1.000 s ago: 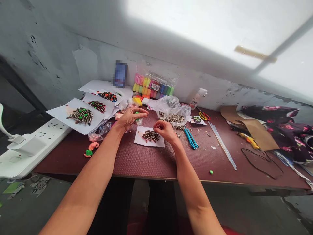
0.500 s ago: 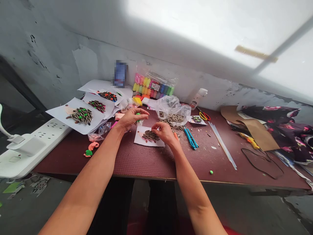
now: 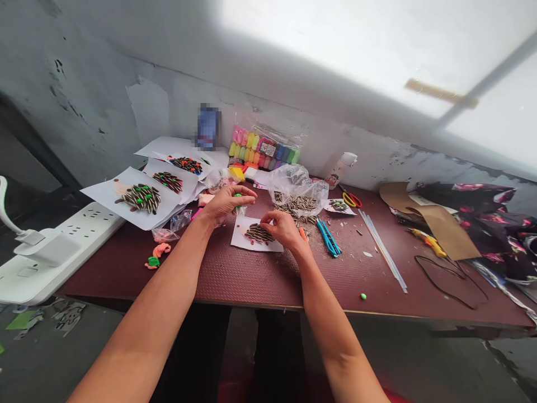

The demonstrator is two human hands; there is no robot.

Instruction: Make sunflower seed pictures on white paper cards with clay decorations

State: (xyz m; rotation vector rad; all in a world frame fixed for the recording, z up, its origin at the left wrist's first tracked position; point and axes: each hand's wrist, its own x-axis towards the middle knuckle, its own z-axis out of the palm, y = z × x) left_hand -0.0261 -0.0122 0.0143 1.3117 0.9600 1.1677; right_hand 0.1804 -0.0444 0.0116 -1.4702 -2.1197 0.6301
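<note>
I had the left hand (image 3: pixel 231 204) above the table (image 3: pixel 251 285), near the upper left corner of a small white card (image 3: pixel 241 244), its fingers stretched forward and a green lump (image 3: pixel 238 197) showing between them and the thumb; how firmly that grip closed on it, I could not tell. I kept the right hand (image 3: pixel 282 228) over the card's right side with a narrow grip, thumb and fingertips drawn together at the striped seeds (image 3: pixel 258 233) that formed a hedgehog's back, though whether they met or pinched anything was too small for me to tell. The card lay flat on the table, between me and a clear plastic bag (image 3: pixel 316 193) with loose seeds (image 3: pixel 289 208) in and around it. To its right I saw a blue cutter (image 3: pixel 328 238), yellow and red scissors (image 3: pixel 351 200) and translucent sticks (image 3: pixel 384 252); a green ball (image 3: pixel 363 296) sat near the front edge. On the left were larger hedgehog sheets (image 3: pixel 100 193), overlapping, with a coral and green clay piece (image 3: pixel 158 255) nearer me, and a packet of coloured clay (image 3: pixel 266 150) stood against the wall
</note>
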